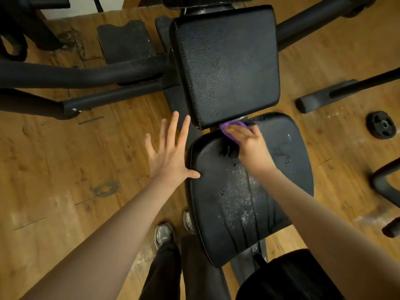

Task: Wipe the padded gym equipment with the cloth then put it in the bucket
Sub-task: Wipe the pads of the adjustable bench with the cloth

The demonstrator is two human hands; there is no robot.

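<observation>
A black padded seat with worn, cracked spots fills the lower middle, and a black padded back pad stands just beyond it. My right hand presses a purple cloth onto the far edge of the seat, at the gap below the back pad; most of the cloth is hidden under the fingers. My left hand is spread flat with straight fingers, its thumb touching the seat's left edge. No bucket is in view.
Black frame tubes of the machine run across the wooden floor at left. A small weight plate lies on the floor at right, near a padded handle. My shoes and dark trousers are below the seat.
</observation>
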